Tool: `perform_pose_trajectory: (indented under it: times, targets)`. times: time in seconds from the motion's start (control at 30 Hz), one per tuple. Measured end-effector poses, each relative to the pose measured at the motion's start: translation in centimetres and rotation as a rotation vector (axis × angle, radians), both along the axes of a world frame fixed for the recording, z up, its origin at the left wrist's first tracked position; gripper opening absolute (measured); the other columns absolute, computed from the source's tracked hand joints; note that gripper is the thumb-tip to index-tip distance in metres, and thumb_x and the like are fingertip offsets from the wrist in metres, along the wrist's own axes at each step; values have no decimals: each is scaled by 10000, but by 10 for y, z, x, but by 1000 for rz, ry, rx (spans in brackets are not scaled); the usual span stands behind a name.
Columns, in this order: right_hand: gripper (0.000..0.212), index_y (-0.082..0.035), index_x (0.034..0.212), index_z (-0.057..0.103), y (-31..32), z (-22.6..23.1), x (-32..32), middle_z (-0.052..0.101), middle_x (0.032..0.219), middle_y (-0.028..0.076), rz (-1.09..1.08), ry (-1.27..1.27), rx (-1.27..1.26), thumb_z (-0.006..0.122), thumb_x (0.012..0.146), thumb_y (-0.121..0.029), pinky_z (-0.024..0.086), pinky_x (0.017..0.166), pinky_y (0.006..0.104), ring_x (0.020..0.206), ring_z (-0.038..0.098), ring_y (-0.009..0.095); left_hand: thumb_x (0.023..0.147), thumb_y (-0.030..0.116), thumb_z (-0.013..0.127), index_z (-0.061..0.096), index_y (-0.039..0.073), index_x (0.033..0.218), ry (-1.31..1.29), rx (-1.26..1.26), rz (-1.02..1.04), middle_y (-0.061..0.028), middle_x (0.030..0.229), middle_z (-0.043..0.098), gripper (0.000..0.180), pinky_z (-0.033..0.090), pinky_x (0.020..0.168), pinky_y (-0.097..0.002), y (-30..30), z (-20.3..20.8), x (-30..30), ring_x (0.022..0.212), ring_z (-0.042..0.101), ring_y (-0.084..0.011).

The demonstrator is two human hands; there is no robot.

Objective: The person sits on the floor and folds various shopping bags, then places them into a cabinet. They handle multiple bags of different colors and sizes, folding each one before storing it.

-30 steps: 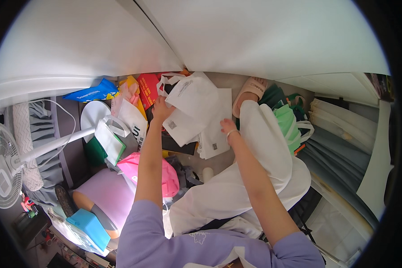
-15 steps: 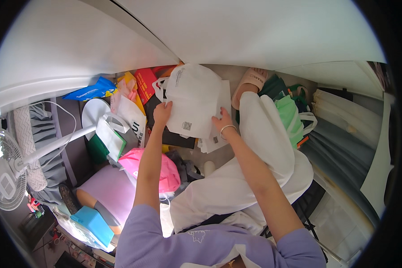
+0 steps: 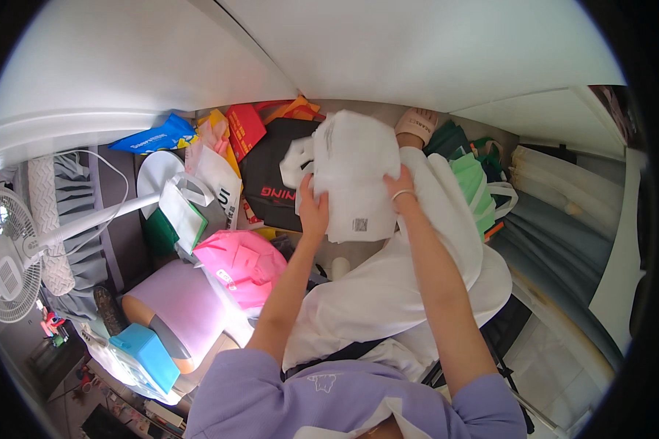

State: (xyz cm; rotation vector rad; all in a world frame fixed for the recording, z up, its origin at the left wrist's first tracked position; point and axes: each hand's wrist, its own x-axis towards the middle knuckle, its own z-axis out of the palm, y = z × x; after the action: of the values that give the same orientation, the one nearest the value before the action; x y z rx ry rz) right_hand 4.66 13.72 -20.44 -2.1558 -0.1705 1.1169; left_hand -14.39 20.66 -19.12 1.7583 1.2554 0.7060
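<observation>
Several white shopping bags [image 3: 359, 168] are held flat together over my lap, with a small printed square low on the front one. My left hand [image 3: 315, 208] grips their left edge, thumb on top. My right hand [image 3: 401, 186] is closed on the right edge, a bracelet at its wrist. White loop handles [image 3: 295, 162] stick out from the stack's left side. Just behind, a black bag [image 3: 267, 183] with red lettering lies on the floor, partly covered by the white bags. A bright pink bag [image 3: 245, 267] lies left of my left forearm.
A white fan [image 3: 7, 256] leans in at the left, its pole near a white-and-green bag [image 3: 183, 216]. Blue [image 3: 154, 137] and red bags [image 3: 246, 133] lie along the white cabinet [image 3: 417, 51]. Green bags [image 3: 472, 186] are right of my knee. A light blue box [image 3: 146, 355] stands lower left.
Both hands have moved right with the white bags, and their edges now line up more closely. More of the black bag and the pink bag shows.
</observation>
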Motion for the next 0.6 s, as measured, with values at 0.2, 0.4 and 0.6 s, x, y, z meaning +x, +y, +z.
perform_pose_trajectory:
  times: [0.2, 0.4, 0.6]
  targets:
    - [667, -123, 1229, 129, 1, 30, -29, 182, 1235, 165, 890, -221, -487, 512, 683, -142, 310, 869, 336, 1045, 346, 303, 572, 243, 633, 312, 69, 1120, 518, -549, 330, -156, 997, 410, 659, 350, 760, -348, -47, -65, -24, 918, 410, -284]
    - [673, -74, 1226, 148, -11, -27, -29, 268, 1200, 195, 658, 137, -158, 514, 681, -220, 257, 906, 306, 1099, 283, 309, 513, 345, 675, 369, 88, 1073, 741, -669, 245, -125, 1027, 441, 688, 339, 785, -374, -45, -58, -10, 951, 426, -277]
    - [694, -17, 1215, 151, 9, -20, -44, 243, 1209, 208, 574, 137, -74, 525, 685, -264, 235, 917, 305, 1128, 244, 296, 598, 271, 619, 420, -14, 1035, 160, -912, 299, -115, 965, 494, 558, 373, 712, -286, -36, -77, -1, 854, 484, -210]
